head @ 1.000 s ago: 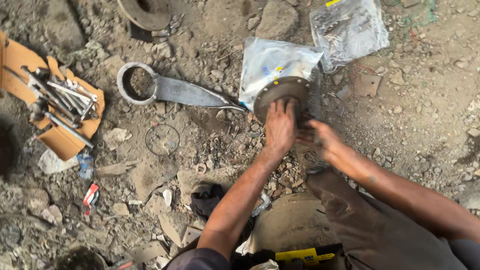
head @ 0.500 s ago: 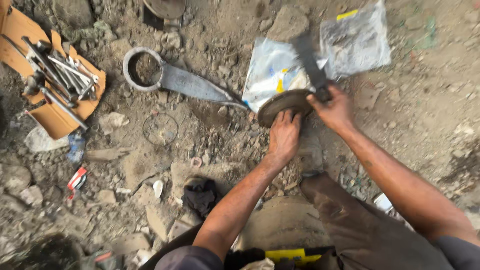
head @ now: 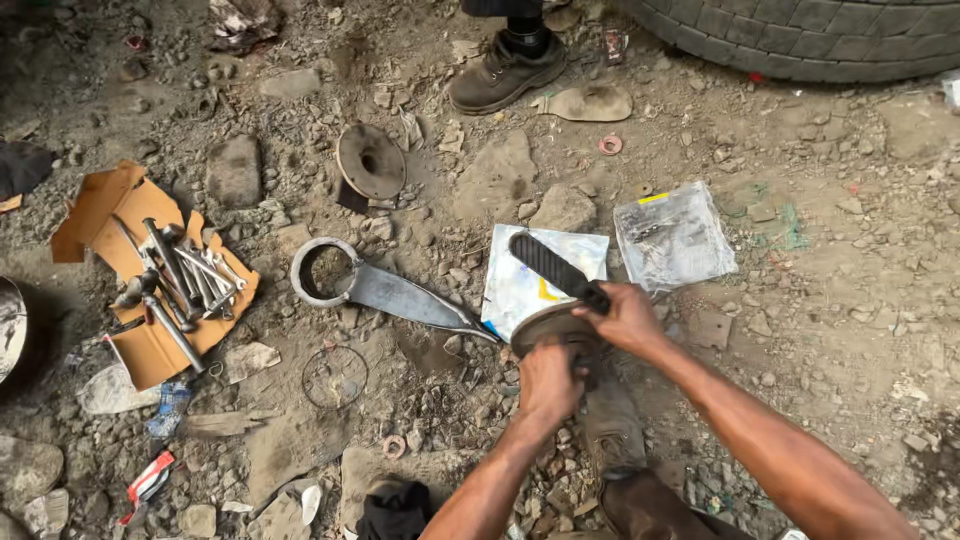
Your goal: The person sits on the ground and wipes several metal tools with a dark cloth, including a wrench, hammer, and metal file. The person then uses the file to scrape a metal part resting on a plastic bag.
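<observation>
Since the earlier frame the right hand [head: 628, 318] has lifted a flat black file [head: 558, 270] over the round grey metal disc [head: 548, 322] on the dirt ground [head: 850, 300]. The left hand [head: 548, 382] grips the disc's near edge. Behind lies a clear plastic bag [head: 530, 280], farther left a large grey ring spanner [head: 380, 288].
</observation>
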